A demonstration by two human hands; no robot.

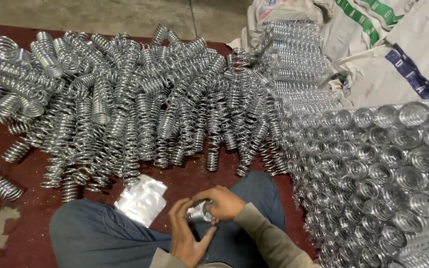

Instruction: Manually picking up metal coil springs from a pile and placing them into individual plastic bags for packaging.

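A shiny metal coil spring (200, 211) rests between both my hands, just above my lap. My left hand (187, 234) cups it from below with fingers curled round one end. Over the spring's other end closes my right hand (223, 202). I sit cross-legged in blue jeans (100, 233) on a dark red floor mat (6, 164). A small stack of clear plastic bags (141, 198) lies on the mat just left of my hands, beside my knee.
A big loose heap of bare springs (125, 104) covers the mat ahead. To the right stands a stacked pile of springs wrapped in clear plastic (378, 168). White woven sacks (388, 44) sit at the back right. Beyond the mat lies bare concrete floor (100, 15).
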